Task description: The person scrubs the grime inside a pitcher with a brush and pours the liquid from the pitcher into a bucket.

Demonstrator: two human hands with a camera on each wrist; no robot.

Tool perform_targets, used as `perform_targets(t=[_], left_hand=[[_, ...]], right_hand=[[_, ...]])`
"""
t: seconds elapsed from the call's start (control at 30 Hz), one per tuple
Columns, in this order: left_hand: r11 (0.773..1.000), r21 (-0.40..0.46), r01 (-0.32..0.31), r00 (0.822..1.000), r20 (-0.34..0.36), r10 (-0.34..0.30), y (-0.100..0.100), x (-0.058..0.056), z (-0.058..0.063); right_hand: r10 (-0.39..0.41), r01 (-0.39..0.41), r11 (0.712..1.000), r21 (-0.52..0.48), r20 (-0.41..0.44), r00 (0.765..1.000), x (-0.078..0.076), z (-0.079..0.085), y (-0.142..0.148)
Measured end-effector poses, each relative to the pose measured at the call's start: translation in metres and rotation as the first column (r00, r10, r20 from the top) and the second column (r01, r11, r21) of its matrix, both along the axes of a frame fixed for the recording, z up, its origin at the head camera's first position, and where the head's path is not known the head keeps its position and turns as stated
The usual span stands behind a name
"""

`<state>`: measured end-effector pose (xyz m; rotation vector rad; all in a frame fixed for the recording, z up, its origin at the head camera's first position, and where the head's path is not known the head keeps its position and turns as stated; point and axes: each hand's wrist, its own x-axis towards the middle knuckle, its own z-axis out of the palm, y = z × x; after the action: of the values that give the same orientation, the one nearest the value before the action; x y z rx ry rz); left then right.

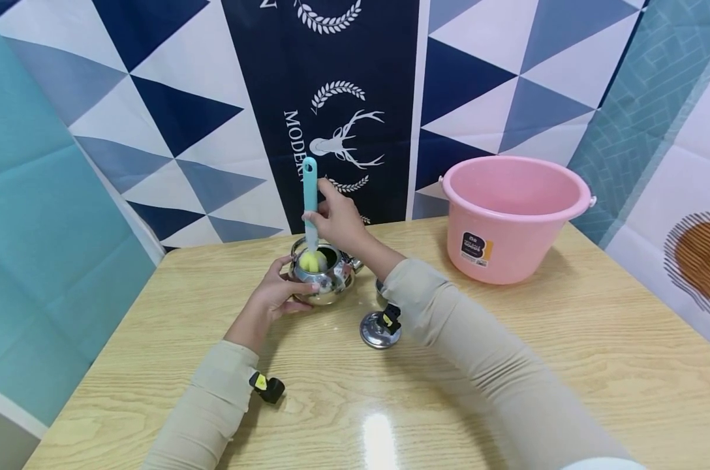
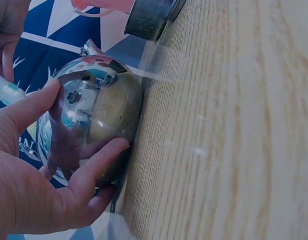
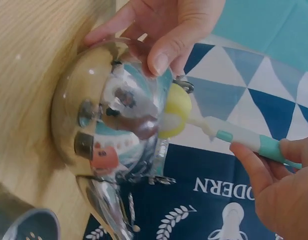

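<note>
A shiny metal teapot (image 1: pixel 331 290) stands on the table with its top uncovered and its spout to the right. My left hand (image 1: pixel 275 290) grips its left side, thumb near the rim and fingers spread round the body, as the left wrist view shows. In my right hand (image 1: pixel 342 219) is the turquoise and white handle (image 1: pixel 310 189) of a sponge brush, held nearly upright. Its yellow sponge head (image 3: pixel 176 110) sits at the teapot's mouth, partly inside. The round metal lid (image 1: pixel 374 335) lies on the table, partly covered by the right wrist camera.
A small metal strainer cup (image 2: pixel 146 20) with holes stands right of the teapot, mostly hidden behind my right sleeve in the head view. A pink bucket (image 1: pixel 502 245) stands at the back right. Behind the wooden table (image 1: pixel 173 313) hangs a patterned cloth (image 1: pixel 202 85).
</note>
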<state>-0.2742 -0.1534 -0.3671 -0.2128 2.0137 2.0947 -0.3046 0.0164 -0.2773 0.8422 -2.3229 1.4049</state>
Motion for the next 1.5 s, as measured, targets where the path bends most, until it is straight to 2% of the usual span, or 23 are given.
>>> perform_targets(t=[0.07, 0.2, 0.3, 0.4, 0.57, 0.67, 0.83, 1.07, 1.3, 1.5], left_hand=[[1.000, 0.002, 0.001, 1.000, -0.002, -0.001, 0.000, 0.000, -0.001], [1.000, 0.009, -0.006, 1.000, 0.000, 0.006, 0.000, -0.001, -0.002], [1.000, 0.009, -0.006, 1.000, -0.001, 0.006, 0.001, -0.001, -0.002], [1.000, 0.009, -0.002, 1.000, -0.002, 0.002, 0.003, -0.001, -0.001], [1.000, 0.018, 0.005, 1.000, -0.014, -0.004, 0.006, -0.003, -0.001], [1.000, 0.016, 0.006, 1.000, -0.020, -0.006, 0.007, -0.003, 0.000], [1.000, 0.010, 0.019, 1.000, -0.021, -0.019, 0.006, -0.002, 0.002], [1.000, 0.007, 0.028, 1.000, -0.015, -0.027, 0.005, -0.001, 0.002], [1.000, 0.008, 0.015, 1.000, -0.006, -0.015, 0.006, -0.002, 0.000], [1.000, 0.015, 0.008, 1.000, -0.002, -0.008, 0.005, -0.002, -0.001]], right_hand=[[0.006, -0.007, 1.000, 0.012, 0.050, 0.999, 0.000, 0.004, 0.003], [0.032, -0.027, 0.999, -0.028, 0.168, 0.985, 0.000, 0.011, 0.010], [0.033, -0.024, 0.999, -0.048, 0.194, 0.980, 0.000, 0.013, 0.015], [-0.004, 0.003, 1.000, 0.013, 0.133, 0.991, 0.000, 0.014, 0.018], [-0.045, 0.050, 0.991, 0.123, -0.039, 0.998, 0.002, 0.014, 0.017], [-0.051, 0.067, 0.988, 0.140, -0.111, 0.992, 0.002, 0.011, 0.015], [-0.049, 0.069, 0.992, 0.109, -0.173, 0.984, 0.002, 0.004, 0.008], [-0.050, 0.064, 0.995, 0.072, -0.176, 0.983, 0.002, -0.004, -0.001], [-0.016, 0.021, 0.999, 0.046, -0.087, 0.996, 0.004, -0.002, 0.001], [-0.026, 0.029, 0.996, 0.087, -0.041, 0.999, 0.003, 0.005, 0.009]])
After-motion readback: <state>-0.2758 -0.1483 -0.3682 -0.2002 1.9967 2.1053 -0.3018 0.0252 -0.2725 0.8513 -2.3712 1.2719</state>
